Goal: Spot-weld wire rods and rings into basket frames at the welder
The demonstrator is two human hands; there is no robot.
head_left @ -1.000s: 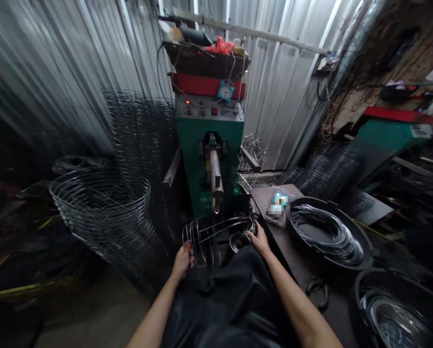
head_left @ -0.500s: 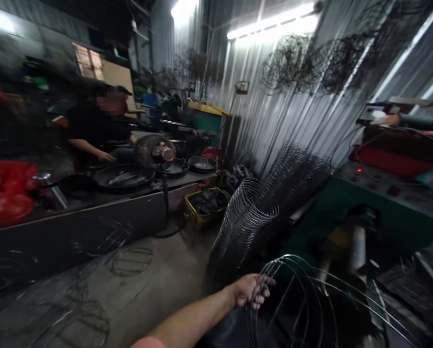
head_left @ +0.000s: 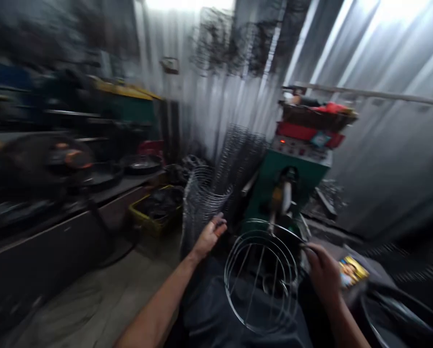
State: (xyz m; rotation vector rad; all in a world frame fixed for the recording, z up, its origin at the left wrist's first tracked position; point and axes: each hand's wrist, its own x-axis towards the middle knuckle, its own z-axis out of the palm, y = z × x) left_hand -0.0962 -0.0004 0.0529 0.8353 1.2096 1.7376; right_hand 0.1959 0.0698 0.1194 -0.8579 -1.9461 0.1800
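The right hand (head_left: 321, 270) has its grip clamped on the rim of a wire frame (head_left: 258, 273), at the hoop's right side. The frame stands tilted in front of the person's dark apron (head_left: 205, 309), its round hoops and cross wires facing up toward the eye. The left hand (head_left: 209, 237) is away from the frame, its grip apart with nothing visible in it, fingers pointing forward just before a stack of hoops (head_left: 209, 193); whether they touch cannot be told. Behind that leans a taller, darker stack (head_left: 234, 154). Ahead, beyond the frame, is a green machine (head_left: 267, 179) with a lit red lamp (head_left: 282, 141) on its panel and a teal clock (head_left: 320, 139) beside it. To the right, a yellow packet (head_left: 353, 269) lies on the worktop (head_left: 378, 275), near a black pan. Left of the hoops sits a yellow crate (head_left: 144, 220) on the floor (head_left: 147, 275). Much of the left side is blurred.
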